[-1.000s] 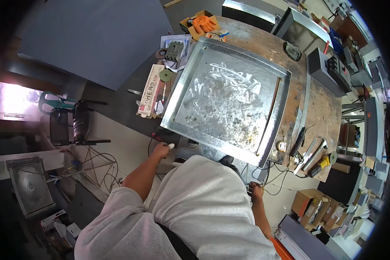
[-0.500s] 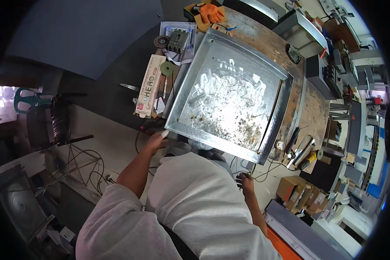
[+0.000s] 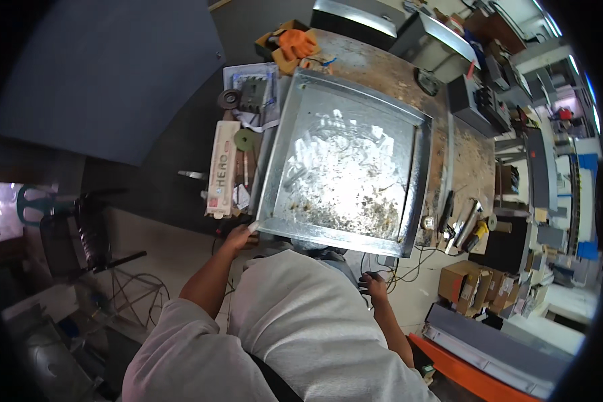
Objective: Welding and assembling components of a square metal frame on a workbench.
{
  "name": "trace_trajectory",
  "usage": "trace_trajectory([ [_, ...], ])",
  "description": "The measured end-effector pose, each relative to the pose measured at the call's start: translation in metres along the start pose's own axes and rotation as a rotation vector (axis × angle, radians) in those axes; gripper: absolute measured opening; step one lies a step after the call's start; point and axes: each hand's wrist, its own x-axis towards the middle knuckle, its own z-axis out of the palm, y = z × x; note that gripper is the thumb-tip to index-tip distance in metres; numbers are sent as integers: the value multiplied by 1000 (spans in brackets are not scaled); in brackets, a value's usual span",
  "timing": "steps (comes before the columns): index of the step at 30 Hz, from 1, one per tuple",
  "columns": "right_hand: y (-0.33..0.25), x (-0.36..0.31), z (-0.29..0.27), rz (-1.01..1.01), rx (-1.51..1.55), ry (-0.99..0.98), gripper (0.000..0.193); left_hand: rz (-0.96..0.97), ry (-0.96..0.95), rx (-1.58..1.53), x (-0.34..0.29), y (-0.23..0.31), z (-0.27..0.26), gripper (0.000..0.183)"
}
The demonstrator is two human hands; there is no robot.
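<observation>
A shallow square sheet-metal tray with raised walls lies on the workbench in front of me, its floor shiny and spotted with dark stains and pale smears. At its near left corner is my left hand. The thumb presses on the rim there, and the other fingers are curled below it, partly hidden. My right hand hangs beside my body, nearer than the tray's near right corner. It is apart from the tray, with loosely spread, darkened fingers and nothing visible in them.
Left of the tray are a long carton, a green disc, a grinding disc and a circuit breaker. Orange gloves lie in a box behind. Hand tools sit at right; cables and cardboard boxes stand lower right.
My view has turned and shifted, so the bench and tray sit lower and further left in the picture. My left hand stays at the tray's corner; the right still hangs free.
</observation>
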Motion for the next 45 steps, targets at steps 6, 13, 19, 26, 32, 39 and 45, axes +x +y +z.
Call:
trace_trajectory([
  [6,7,2,-8,84,131,23,48,-26,-56,152,31,-3,-11,66],
  [13,-32,45,12,135,429,-38,86,4,50,493,53,3,-4,41],
  [19,-8,121,31,226,421,33,66,97,207,942,41,23,10,38],
  [26,40,176,39,-156,-175,202,42,168,373,1406,0,51,43,38],
  [32,-1,123,46,30,213,320,24,152,321,1500,-16,60,47,36],
  [39,-9,85,52,30,425,269,21,-25,271,1472,-38,40,35,39],
  [45,-9,94,72,90,536,277,18,-88,292,1458,-28,29,14,38],
])
